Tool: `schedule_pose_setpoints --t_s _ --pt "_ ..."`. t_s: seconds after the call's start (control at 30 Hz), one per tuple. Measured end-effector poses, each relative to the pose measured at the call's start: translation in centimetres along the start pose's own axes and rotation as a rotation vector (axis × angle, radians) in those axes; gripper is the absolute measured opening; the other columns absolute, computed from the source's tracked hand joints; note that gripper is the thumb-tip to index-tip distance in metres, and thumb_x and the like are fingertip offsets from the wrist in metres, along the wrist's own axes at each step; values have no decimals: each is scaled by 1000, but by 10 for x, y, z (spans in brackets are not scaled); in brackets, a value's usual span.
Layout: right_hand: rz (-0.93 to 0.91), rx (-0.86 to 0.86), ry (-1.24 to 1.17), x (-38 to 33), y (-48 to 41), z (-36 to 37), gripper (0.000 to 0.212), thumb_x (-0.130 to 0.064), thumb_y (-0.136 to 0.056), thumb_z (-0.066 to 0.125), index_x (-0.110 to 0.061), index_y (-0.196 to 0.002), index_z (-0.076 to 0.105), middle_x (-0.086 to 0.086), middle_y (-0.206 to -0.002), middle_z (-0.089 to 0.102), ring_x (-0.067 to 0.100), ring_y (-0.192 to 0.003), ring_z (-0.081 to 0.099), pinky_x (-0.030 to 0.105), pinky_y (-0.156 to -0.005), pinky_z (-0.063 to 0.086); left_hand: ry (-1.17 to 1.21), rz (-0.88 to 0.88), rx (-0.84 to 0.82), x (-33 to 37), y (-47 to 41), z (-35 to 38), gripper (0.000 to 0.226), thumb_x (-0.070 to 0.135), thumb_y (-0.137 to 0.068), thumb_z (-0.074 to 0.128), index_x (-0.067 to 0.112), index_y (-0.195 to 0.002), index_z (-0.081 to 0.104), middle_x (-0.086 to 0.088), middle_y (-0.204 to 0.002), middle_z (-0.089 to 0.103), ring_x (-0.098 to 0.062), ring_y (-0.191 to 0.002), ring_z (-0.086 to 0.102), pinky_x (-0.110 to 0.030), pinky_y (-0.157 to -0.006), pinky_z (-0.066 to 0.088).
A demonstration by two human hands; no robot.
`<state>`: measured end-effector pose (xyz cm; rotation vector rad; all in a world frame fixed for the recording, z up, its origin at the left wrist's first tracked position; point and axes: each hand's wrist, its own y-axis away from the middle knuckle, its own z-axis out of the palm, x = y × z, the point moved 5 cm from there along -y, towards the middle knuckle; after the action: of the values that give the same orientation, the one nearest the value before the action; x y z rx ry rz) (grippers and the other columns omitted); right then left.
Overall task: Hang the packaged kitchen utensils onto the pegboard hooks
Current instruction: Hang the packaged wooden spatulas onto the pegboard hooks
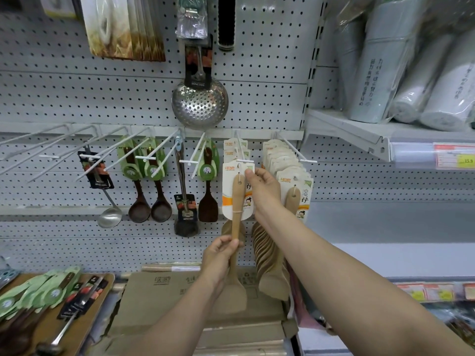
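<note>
A pale wooden spatula [236,201] on a white and orange card hangs upright in front of the pegboard [270,98]. My left hand [221,255] grips its handle low down. My right hand [262,186] pinches the top right corner of the card, right at the tip of a white hook [241,152]. Two more of the same cards sit further back on that hook. The hook to the right [295,152] carries a thick row of the same packaged spatulas [285,173].
Dark wooden spoons [150,191] on green cards, a steel ladle [109,214] and a skimmer [200,104] hang to the left. Several bare hooks [51,145] stick out far left. Cardboard boxes [174,294] and loose packaged utensils [43,296] lie below. Rolled goods [411,73] fill the right shelf.
</note>
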<state>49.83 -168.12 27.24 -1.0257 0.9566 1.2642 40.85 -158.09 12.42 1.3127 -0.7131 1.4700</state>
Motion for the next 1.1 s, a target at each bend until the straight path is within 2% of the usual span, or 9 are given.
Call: schedule_pose_setpoints --t_s 0.07,0.2,0.37,0.43,0.6,0.67,0.77,1.0,1.1 --pt "-1 23 12 -1 -7 3 15 -19 -98 65 -9 -109 63 -2 -87 69 9 -78 63 17 -66 49 -7 -3 16 3 -10 1 11 17 -93 66 15 -104 70 0 -95 78 -13 -99 69 -37 -92 49" --pt "1 62 31 3 -20 7 17 -18 -98 64 -6 -111 64 -4 -84 65 6 -70 57 14 -59 45 -10 -33 58 6 -31 0 9 18 -93 67 16 -102 69 -4 -100 77 -19 -96 69 -35 -83 53" --pt "12 93 75 8 -34 10 16 -17 -98 63 -8 -111 65 2 -96 67 12 -79 59 25 -70 49 -37 -56 82 7 -51 3 9 19 -92 69 15 -100 72 -7 -100 76 -26 -99 69 -46 -95 54" --pt "0 103 96 8 -41 11 15 -14 -97 63 -6 -110 65 2 -94 66 13 -79 58 23 -69 48 -41 -60 86 7 -58 5 8 19 -92 69 17 -99 72 -5 -98 76 -25 -100 68 -45 -98 52" --pt "-25 98 128 9 -59 14 6 -12 -98 61 -10 -103 64 0 -88 64 12 -74 56 23 -65 45 -73 -54 103 13 -73 11 9 22 -92 69 19 -101 70 -5 -100 76 -25 -98 68 -36 -79 52" --pt "-39 97 140 9 -64 15 7 -16 -99 61 -10 -102 63 -1 -86 64 11 -73 56 24 -64 45 -88 -56 97 14 -82 13 9 22 -92 69 19 -100 71 -3 -98 76 -26 -99 69 -43 -87 55" --pt "-57 94 129 13 -72 16 5 -16 -98 63 -12 -101 63 -5 -81 65 10 -72 58 26 -66 46 -106 -58 101 15 -90 15 8 21 -91 70 21 -98 72 -2 -97 75 -24 -100 67 -49 -100 50" --pt "-48 97 169 15 -73 17 5 -19 -95 68 -17 -99 65 -1 -91 70 17 -84 63 39 -81 54 -104 -45 111 22 -89 12 9 18 -92 69 17 -101 70 -2 -99 71 -16 -93 62 -40 -96 48" --pt "-20 106 194 10 -63 16 13 -23 -98 63 -16 -109 64 3 -105 68 19 -95 60 35 -82 49 -136 -24 77 30 -82 9 13 15 -93 67 20 -105 69 2 -103 69 -12 -97 61 -35 -94 45"
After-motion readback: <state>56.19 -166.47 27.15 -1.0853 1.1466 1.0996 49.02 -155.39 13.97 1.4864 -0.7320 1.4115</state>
